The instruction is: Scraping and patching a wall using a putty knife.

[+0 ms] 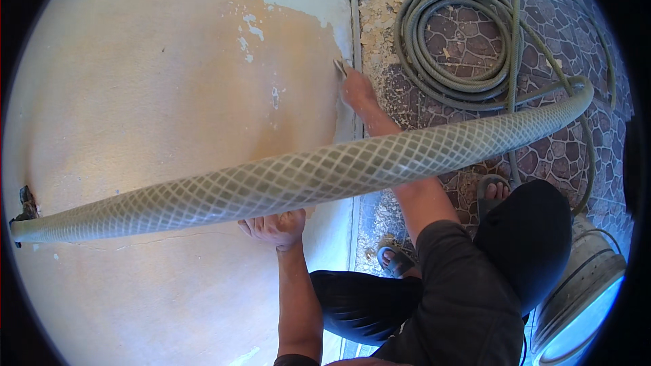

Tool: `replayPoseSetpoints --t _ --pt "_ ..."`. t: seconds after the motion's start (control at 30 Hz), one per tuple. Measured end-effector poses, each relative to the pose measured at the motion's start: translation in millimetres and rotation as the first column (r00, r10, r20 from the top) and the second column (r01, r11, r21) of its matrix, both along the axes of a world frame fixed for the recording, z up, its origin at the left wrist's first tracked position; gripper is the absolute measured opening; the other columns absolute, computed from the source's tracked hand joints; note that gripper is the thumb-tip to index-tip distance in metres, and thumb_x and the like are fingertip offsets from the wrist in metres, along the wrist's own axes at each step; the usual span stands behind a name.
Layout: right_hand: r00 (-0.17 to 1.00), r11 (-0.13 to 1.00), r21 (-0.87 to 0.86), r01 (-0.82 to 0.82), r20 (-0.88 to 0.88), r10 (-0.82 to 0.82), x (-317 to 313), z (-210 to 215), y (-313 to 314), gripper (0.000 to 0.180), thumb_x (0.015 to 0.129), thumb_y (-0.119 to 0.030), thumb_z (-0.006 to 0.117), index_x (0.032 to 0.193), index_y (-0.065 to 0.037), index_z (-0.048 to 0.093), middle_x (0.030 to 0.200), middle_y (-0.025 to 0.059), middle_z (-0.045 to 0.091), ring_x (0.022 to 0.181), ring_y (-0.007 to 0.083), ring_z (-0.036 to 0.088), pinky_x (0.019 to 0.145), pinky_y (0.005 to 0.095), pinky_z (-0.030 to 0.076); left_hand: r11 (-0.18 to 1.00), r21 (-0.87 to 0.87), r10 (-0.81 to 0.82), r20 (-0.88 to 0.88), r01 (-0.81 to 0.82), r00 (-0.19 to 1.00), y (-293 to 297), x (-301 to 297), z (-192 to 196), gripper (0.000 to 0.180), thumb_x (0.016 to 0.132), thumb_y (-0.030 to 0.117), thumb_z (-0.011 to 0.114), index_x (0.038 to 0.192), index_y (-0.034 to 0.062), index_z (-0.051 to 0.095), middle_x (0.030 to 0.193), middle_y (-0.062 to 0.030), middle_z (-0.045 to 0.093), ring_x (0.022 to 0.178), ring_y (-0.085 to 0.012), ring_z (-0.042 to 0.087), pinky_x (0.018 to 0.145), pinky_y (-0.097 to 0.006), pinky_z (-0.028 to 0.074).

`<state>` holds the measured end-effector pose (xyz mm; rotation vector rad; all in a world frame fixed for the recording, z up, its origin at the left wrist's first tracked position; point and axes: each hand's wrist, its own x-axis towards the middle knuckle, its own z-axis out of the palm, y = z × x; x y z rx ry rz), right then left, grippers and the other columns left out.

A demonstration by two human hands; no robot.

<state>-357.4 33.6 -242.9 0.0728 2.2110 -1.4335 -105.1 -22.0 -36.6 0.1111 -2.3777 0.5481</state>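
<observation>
My right hand (357, 91) is closed around a small scraper (340, 68). Its thin blade meets the wall (190, 115) at the edge of the remaining tan paint, close to the wall's base. Most of the scraper's handle is hidden in my fist. My left hand (274, 229) is against the wall with its fingers curled. A thick mesh-patterned hose (325, 173) passes in front of it and hides its upper part, so whether it holds anything is unclear. The same hose crosses in front of my right forearm.
The hose runs from a dark tap (27, 205) on the wall to a coil (407, 44) on the stone-patterned floor (475, 47). Peeled paint flakes (380, 20) litter the wall's foot. A bucket (576, 291) stands at the lower right, beside my bent knee (525, 244).
</observation>
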Motion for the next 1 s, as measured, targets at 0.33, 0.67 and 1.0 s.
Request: replayPoseSetpoints --t 0.33,0.67,1.0 --pt "0.996 0.998 -0.006 0.06 -0.059 -0.06 -12.9 -5.5 -6.4 0.032 0.097 -0.015 0.047 0.122 -0.007 0.066 0.12 0.0254 0.068 0.115 0.0456 0.063 0.096 0.0536 0.052 1.0 -0.031 -0.001 -0.028 0.0 1.0 -0.4 -4.5 -1.9 0.008 0.084 0.015 0.07 0.087 0.0074 0.069 0.087 -0.0043 0.072 0.094 -0.0268 0.066 0.087 -0.039 0.043" --pt "0.998 0.999 -0.034 0.036 -0.047 -0.037 -1.9 2.5 -9.0 0.034 0.095 -0.013 0.049 0.125 -0.007 0.065 0.12 0.026 0.067 0.114 0.0455 0.063 0.095 0.0552 0.051 0.997 -0.075 -0.011 -0.006 0.01 1.0 -7.1 0.9 -3.6 0.01 0.08 0.014 0.07 0.079 0.0057 0.066 0.084 -0.0068 0.07 0.087 -0.0293 0.064 0.082 -0.041 0.043" --pt "0.978 0.959 -0.279 -0.048 -0.209 -0.012 36.3 -31.9 -9.7 0.04 0.099 -0.02 0.047 0.137 -0.009 0.058 0.116 0.0258 0.069 0.11 0.0468 0.064 0.094 0.0538 0.052 0.995 -0.033 0.089 -0.014 -0.089 0.996 -0.8 2.1 -5.7 0.015 0.08 0.017 0.071 0.092 0.0097 0.075 0.089 -0.0053 0.073 0.089 -0.0259 0.065 0.084 -0.039 0.044"
